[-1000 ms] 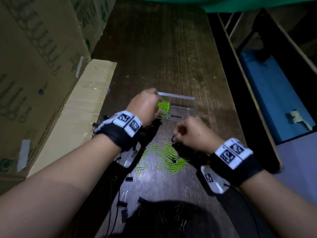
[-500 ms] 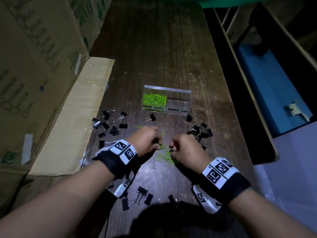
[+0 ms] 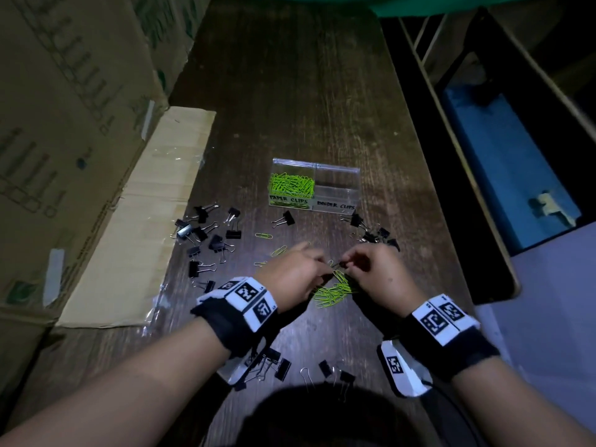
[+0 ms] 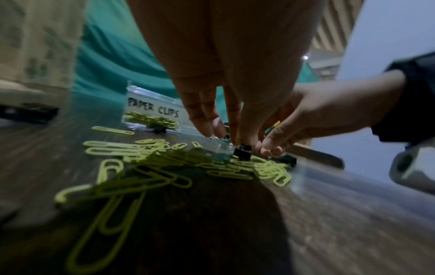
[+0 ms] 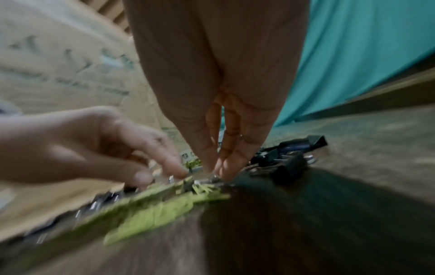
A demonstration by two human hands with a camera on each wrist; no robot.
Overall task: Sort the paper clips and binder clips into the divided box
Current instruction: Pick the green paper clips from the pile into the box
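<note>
A clear divided box (image 3: 342, 171) stands mid-table. Its left half, marked PAPER CLIPS, holds green paper clips (image 3: 292, 186); the half marked BINDER CLIPS (image 3: 337, 188) holds nothing. A loose pile of green paper clips (image 3: 332, 291) (image 4: 164, 167) lies near me. Over the pile's far edge my left hand (image 3: 325, 265) (image 4: 235, 141) and right hand (image 3: 349, 261) (image 5: 215, 171) meet fingertip to fingertip. Both pinch one small black binder clip (image 3: 336, 264) (image 4: 242, 153) just above the table.
Black binder clips lie scattered to the left (image 3: 206, 235), right of the box (image 3: 374, 235) and close to me (image 3: 274, 366). Cardboard boxes (image 3: 64, 124) and a flattened flap (image 3: 154, 221) line the left side. The table's right edge (image 3: 451, 253) drops off.
My left hand came back from the box's paper clip half to the pile. Both hands now meet on a binder clip; the right stayed at the pile.
</note>
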